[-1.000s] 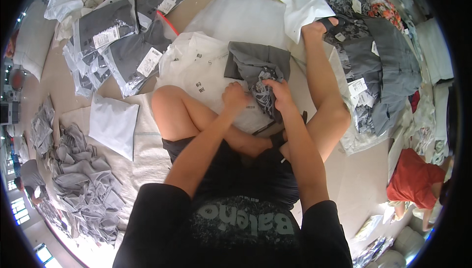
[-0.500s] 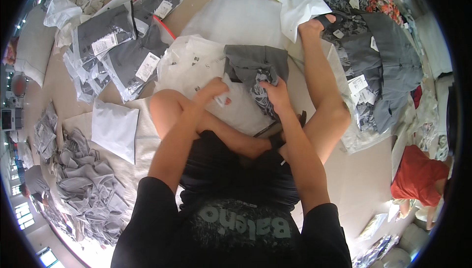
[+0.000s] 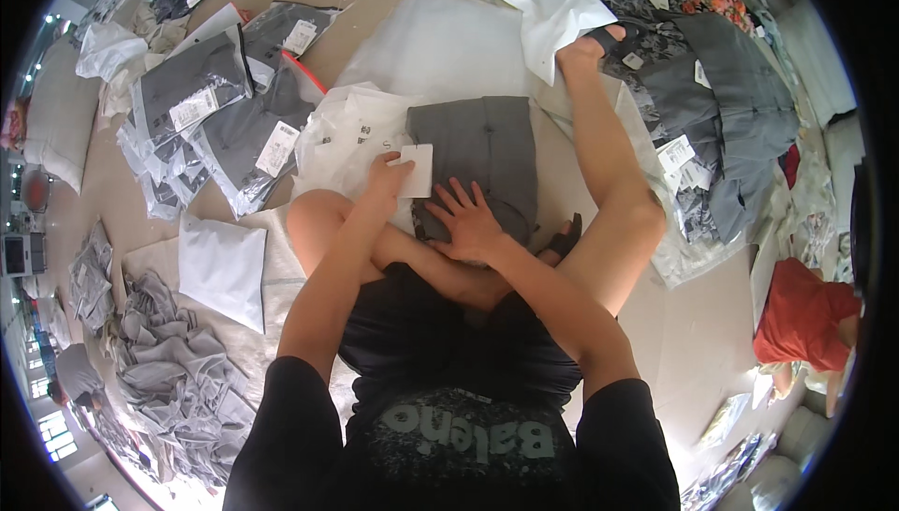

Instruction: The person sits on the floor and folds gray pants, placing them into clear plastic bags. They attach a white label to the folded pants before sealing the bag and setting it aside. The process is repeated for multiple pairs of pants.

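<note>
A dark grey folded garment lies flat before my crossed legs, its patterned side no longer showing. My right hand rests spread on its near part, fingers apart. At the garment's left edge my left hand pinches a white hang tag, which overlaps the cloth. Beneath and left of that hand lie translucent white plastic bags with small dark print.
Packed grey garments in clear bags pile at far left. A white pouch lies by my left knee, near a heap of grey cloth. Grey garments stack at right. A person in a red top is at far right.
The garment has been folded over into a flat rectangle, covering the patterned part. My right hand has let go of the cloth edge and flattened on it. The tag now shows in my left hand.
</note>
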`<state>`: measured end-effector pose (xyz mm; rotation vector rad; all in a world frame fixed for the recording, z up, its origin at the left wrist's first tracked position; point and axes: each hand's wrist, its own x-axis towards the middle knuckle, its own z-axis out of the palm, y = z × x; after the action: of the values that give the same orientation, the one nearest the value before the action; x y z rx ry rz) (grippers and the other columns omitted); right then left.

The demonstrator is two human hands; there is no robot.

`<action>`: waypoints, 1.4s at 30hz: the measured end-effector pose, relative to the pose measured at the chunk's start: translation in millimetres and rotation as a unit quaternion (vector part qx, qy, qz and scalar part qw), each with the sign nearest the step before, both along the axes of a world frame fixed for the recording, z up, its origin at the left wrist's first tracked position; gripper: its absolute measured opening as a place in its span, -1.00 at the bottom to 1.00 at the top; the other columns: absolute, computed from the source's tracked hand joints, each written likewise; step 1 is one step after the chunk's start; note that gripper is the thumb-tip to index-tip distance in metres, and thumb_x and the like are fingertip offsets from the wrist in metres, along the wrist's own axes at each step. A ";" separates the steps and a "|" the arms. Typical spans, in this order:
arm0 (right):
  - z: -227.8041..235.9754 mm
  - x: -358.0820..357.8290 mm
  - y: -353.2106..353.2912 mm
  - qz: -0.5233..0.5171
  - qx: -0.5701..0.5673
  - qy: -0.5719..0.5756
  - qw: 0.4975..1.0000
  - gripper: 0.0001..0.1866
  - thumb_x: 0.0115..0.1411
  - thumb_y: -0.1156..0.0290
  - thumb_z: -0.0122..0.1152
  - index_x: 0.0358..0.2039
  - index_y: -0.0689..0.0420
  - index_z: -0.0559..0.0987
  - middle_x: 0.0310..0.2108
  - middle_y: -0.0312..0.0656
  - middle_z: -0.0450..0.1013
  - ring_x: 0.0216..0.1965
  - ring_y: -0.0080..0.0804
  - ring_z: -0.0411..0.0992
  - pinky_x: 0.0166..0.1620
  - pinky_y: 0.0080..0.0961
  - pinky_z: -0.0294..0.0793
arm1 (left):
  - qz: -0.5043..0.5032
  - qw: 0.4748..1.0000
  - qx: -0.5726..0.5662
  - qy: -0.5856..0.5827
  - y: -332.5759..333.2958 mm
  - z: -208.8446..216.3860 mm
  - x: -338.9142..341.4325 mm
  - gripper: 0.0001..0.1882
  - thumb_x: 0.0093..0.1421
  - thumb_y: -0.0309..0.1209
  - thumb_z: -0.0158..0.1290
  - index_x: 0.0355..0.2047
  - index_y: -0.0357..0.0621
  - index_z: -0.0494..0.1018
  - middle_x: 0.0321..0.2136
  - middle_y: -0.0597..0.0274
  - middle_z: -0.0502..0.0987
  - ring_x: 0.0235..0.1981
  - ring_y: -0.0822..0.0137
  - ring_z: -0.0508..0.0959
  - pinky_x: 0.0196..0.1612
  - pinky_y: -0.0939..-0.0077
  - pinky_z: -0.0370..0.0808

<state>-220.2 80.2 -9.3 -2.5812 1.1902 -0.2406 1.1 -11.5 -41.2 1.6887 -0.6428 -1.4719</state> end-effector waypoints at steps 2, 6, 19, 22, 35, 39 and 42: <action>6.1 -7.9 -17.9 -0.006 0.109 -0.056 0.992 -0.40 0.29 -0.09 0.17 0.18 0.04 0.57 0.34 0.04 0.33 0.38 0.13 0.23 0.39 0.08 0.18 | -0.001 0.999 -0.046 0.011 4.5 -9.8 -9.1 -0.33 0.20 -0.53 0.25 0.27 -0.42 0.26 -0.07 -0.10 0.60 -0.13 0.17 0.66 -0.14 0.29 0.64; 10.9 -36.2 -63.2 -0.244 -0.006 -0.282 0.928 -0.72 0.29 0.28 0.24 -0.08 0.17 0.65 -0.06 0.05 0.55 0.01 0.13 0.49 0.13 -0.09 0.48 | -0.087 0.992 -0.091 -0.024 0.6 -28.3 -18.0 -0.42 0.24 -0.54 0.23 0.24 -0.46 0.34 0.00 -0.12 0.61 -0.07 0.18 0.66 -0.04 0.32 0.62; -78.7 -99.7 -102.5 -0.458 0.271 -0.406 0.743 -0.13 -0.07 0.10 0.66 0.13 0.39 0.49 0.01 0.14 0.59 0.04 -0.05 0.58 0.08 -0.27 0.54 | -0.086 0.948 -0.167 -0.255 8.8 -31.8 -40.7 -0.52 0.23 -0.29 0.27 0.06 -0.37 0.51 -0.18 -0.15 0.66 -0.22 -0.05 0.67 -0.08 0.19 0.57; -64.4 -89.1 -100.2 -0.470 0.271 -0.406 0.735 -0.28 0.00 0.20 0.62 0.08 0.35 0.53 -0.02 0.09 0.60 0.01 -0.09 0.58 0.06 -0.27 0.54 | -0.017 0.997 -0.073 -0.033 5.4 -35.0 -22.9 -0.59 0.33 -0.30 0.21 0.05 -0.36 0.50 -0.19 0.12 0.65 -0.26 0.29 0.63 -0.17 0.37 0.54; 10.3 -0.6 -52.6 -0.271 0.353 -0.374 0.814 -0.25 0.24 0.20 0.50 0.31 0.29 0.41 -0.24 -0.27 0.61 -0.27 -0.57 0.54 -0.22 -0.58 0.53 | -0.035 0.999 0.005 -0.002 -1.5 25.7 -1.3 -0.64 0.34 -0.16 0.25 -0.33 -0.25 0.51 -0.43 0.22 0.61 -0.47 0.41 0.58 -0.45 0.50 0.47; 0.2 7.2 -50.7 -0.223 0.518 -0.475 0.675 -0.43 0.32 0.24 0.41 0.22 0.26 0.48 -0.33 -0.32 0.54 -0.40 -0.61 0.47 -0.32 -0.64 0.47 | -0.026 1.000 -0.013 -0.005 -4.8 28.6 -6.6 -0.62 0.35 -0.11 0.23 -0.29 -0.22 0.53 -0.38 0.25 0.62 -0.40 0.39 0.59 -0.36 0.49 0.48; -5.2 2.8 -58.1 -0.283 0.643 -0.550 0.451 -0.79 0.45 0.38 0.19 0.01 0.20 0.56 -0.47 -0.41 0.42 -0.53 -0.67 0.35 -0.43 -0.68 0.38 | -0.011 1.000 -0.017 0.013 -3.3 26.5 -7.7 -0.57 0.35 -0.03 0.22 -0.21 -0.21 0.57 -0.34 0.29 0.63 -0.36 0.41 0.58 -0.29 0.49 0.46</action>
<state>-217.4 22.1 -14.5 -0.3128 0.8744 -0.6444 -6.6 -14.8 -14.6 1.6385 -0.6702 -1.4870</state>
